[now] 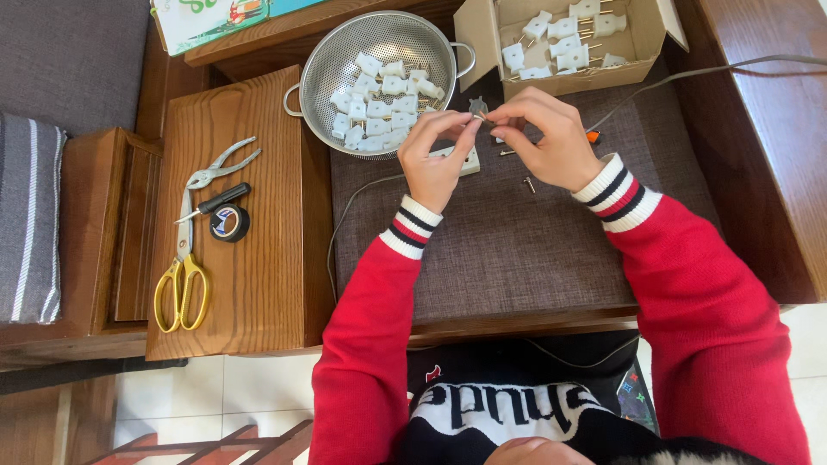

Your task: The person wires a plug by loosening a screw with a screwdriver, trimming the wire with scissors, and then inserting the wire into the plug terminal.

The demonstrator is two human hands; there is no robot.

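Both hands work above the brown mat (517, 250), in front of the metal colander (379, 43) of white plug parts. The left hand (435, 164) and the right hand (551, 142) pinch 1 small grey metal piece (479, 108) between closed fingertips. It looks thin and partly hidden. I think it could slip and fall among the loose screws (528, 183), because the grip is only on the tips.
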